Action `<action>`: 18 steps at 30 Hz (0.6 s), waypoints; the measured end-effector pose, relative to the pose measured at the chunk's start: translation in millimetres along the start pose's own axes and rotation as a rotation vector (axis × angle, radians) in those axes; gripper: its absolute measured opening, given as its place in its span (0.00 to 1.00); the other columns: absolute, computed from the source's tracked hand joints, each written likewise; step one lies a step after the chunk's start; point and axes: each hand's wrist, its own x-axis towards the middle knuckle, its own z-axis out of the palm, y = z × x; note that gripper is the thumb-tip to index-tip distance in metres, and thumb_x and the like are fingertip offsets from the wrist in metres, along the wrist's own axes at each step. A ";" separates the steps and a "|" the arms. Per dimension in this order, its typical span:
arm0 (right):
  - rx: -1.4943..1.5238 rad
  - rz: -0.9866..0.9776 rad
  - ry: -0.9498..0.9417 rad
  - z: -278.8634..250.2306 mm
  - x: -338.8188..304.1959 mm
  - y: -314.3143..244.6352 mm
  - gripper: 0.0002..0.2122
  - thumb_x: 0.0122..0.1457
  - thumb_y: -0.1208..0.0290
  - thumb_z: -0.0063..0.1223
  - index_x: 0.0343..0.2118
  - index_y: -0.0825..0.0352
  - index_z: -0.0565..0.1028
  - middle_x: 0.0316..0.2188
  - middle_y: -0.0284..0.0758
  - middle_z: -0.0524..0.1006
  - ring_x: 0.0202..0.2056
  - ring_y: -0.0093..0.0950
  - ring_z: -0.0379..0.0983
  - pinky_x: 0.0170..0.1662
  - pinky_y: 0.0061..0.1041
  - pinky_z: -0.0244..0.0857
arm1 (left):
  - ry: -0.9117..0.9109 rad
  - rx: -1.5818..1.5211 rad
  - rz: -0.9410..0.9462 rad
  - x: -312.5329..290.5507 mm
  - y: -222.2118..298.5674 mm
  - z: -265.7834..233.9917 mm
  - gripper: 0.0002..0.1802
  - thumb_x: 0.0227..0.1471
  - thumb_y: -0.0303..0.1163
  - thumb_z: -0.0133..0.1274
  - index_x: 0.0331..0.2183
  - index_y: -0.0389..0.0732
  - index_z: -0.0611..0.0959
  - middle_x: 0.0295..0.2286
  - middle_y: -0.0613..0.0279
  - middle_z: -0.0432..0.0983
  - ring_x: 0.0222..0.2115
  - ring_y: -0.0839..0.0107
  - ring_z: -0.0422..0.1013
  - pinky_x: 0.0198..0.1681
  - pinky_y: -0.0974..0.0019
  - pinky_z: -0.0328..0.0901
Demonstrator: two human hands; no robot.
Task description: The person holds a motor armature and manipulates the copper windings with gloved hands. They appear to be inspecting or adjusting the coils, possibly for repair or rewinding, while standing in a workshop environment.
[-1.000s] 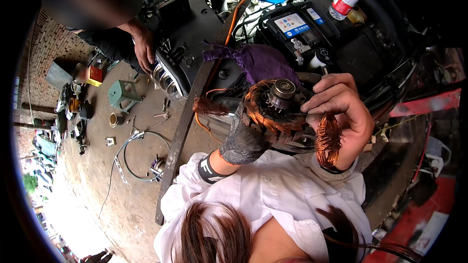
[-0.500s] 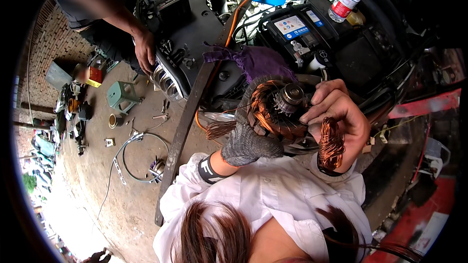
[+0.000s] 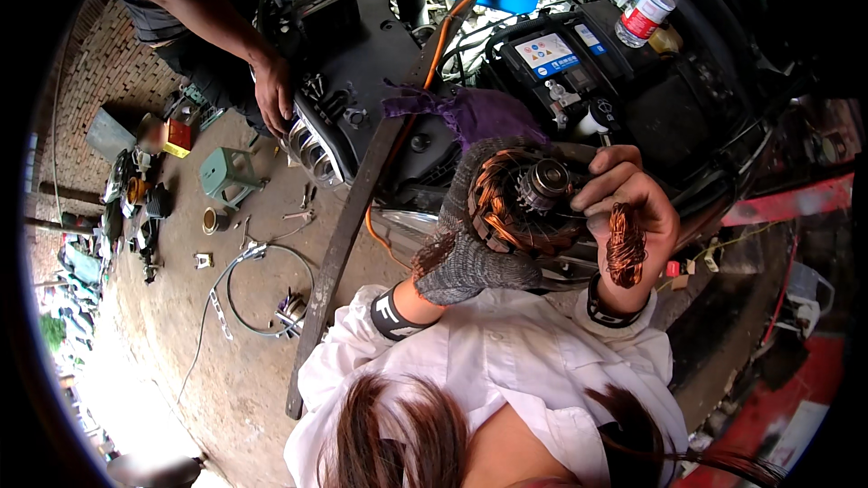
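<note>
A ring-shaped motor core with copper windings point(image 3: 493, 203) is in front of my chest, a toothed metal gear point(image 3: 542, 185) at its middle. My left hand point(image 3: 461, 253), in a grey knit glove, is closed around the core's left and lower side. Dark copper strands point(image 3: 432, 255) lie against that glove. My bare right hand point(image 3: 637, 203) is closed at the core's right side, its fingertips drawn together near the gear. A twisted bundle of copper wire point(image 3: 626, 248) hangs in front of its palm; whether the fingers also pinch a loose strand is too small to tell.
Beyond my hands lies an engine bay with a purple rag point(image 3: 479, 116), a battery point(image 3: 547, 54) and a plastic bottle point(image 3: 651, 2). A dark metal bar point(image 3: 348, 235) slants along my left. A co-worker's hand point(image 3: 271, 95) rests by a headlight point(image 3: 312, 149). A green stool point(image 3: 231, 173) stands on the floor.
The motor core and my left hand have shifted slightly right. The copper bundle at my right hand has swung slightly, and the strands by the glove now lie against it.
</note>
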 end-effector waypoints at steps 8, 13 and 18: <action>0.047 -0.010 -0.049 -7.2 -6.9 25.5 0.06 0.51 0.82 0.58 0.32 0.69 0.75 0.43 0.42 0.78 0.55 0.38 0.66 0.57 0.37 0.58 | 0.035 -0.047 0.123 13.0 8.5 -4.7 0.42 0.38 0.36 0.70 0.55 0.38 0.71 0.51 0.53 0.72 0.51 0.61 0.70 0.58 0.59 0.62; 0.083 0.126 0.051 -13.3 -15.2 27.0 0.11 0.59 0.84 0.47 0.45 0.73 0.71 0.50 0.46 0.73 0.55 0.36 0.67 0.60 0.34 0.56 | 0.072 0.144 0.365 28.6 10.8 -11.6 0.45 0.35 0.37 0.71 0.55 0.36 0.71 0.52 0.51 0.71 0.51 0.59 0.70 0.57 0.58 0.62; 0.075 0.048 0.267 -17.0 -32.4 19.3 0.09 0.57 0.83 0.43 0.41 0.74 0.69 0.38 0.43 0.73 0.38 0.26 0.73 0.43 0.21 0.64 | 0.103 0.328 0.530 33.3 18.9 -15.7 0.48 0.33 0.38 0.73 0.55 0.35 0.70 0.52 0.49 0.70 0.51 0.58 0.71 0.57 0.57 0.62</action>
